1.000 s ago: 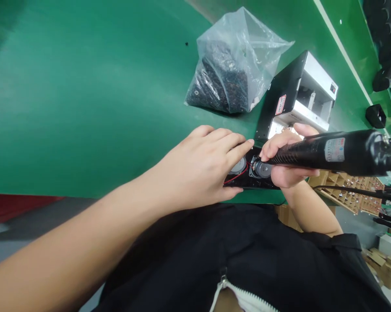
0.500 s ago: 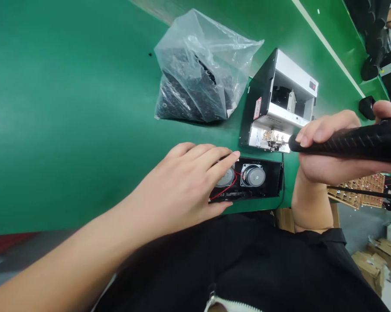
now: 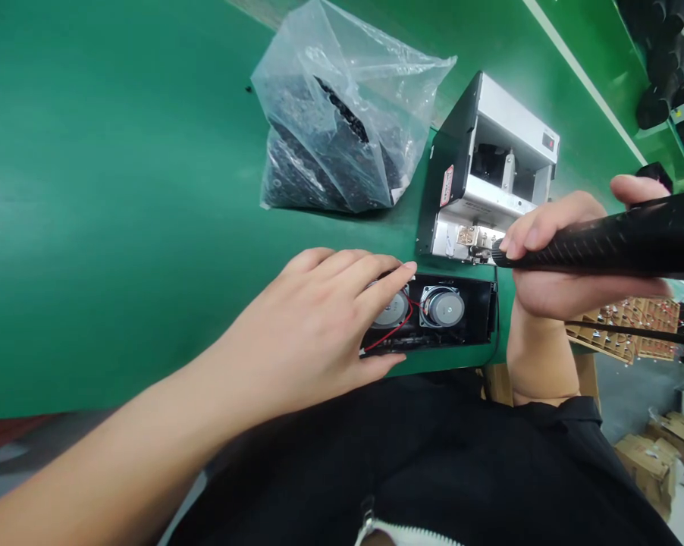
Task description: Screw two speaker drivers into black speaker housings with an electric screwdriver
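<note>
Black electric screwdriver (image 3: 597,246), gripped in the closed right hand (image 3: 558,258), has moved off the speakers to just beside the silver machine (image 3: 506,144); the open left hand (image 3: 302,318) rests spread across the speaker box (image 3: 481,311) near the front edge of the green worktop (image 3: 120,227).

Two speakers (image 3: 443,307) sit in a housing (image 3: 478,318) on the workbench (image 3: 120,189)

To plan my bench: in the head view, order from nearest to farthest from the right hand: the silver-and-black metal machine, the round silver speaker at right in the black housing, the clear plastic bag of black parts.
1. Silver-and-black metal machine: beside the right hand.
2. Round silver speaker: left of the hand, in the black housing.
3. Clear plastic bag of black parts: farthest, up-left.
</note>
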Demonstrator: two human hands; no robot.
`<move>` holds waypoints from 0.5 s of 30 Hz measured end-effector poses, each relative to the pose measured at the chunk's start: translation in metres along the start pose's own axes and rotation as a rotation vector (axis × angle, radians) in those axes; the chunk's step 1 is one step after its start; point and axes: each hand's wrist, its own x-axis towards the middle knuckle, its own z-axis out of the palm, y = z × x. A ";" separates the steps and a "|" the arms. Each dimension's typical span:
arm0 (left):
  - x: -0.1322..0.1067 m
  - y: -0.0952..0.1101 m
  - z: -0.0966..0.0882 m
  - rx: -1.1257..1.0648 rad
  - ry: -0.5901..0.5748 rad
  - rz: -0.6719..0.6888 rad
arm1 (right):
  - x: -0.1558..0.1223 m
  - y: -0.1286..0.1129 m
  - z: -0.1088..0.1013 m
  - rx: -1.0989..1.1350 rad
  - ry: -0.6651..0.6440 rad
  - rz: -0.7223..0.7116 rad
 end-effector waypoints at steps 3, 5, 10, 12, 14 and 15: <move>0.001 0.001 0.000 0.004 -0.016 -0.003 | -0.001 0.001 0.006 -0.018 0.051 -0.003; 0.001 0.001 -0.001 0.014 -0.010 0.006 | 0.001 -0.008 0.005 -0.016 0.073 0.078; 0.001 0.001 0.000 0.006 0.017 0.012 | 0.011 -0.041 -0.017 0.084 -0.057 0.274; 0.003 0.001 -0.002 0.016 0.003 0.006 | 0.013 -0.054 -0.028 0.169 -0.124 0.295; 0.006 0.002 -0.007 0.038 -0.038 0.009 | 0.010 -0.067 -0.035 0.223 -0.137 0.329; 0.007 0.002 -0.009 0.045 -0.061 0.010 | 0.006 -0.074 -0.037 0.228 -0.119 0.344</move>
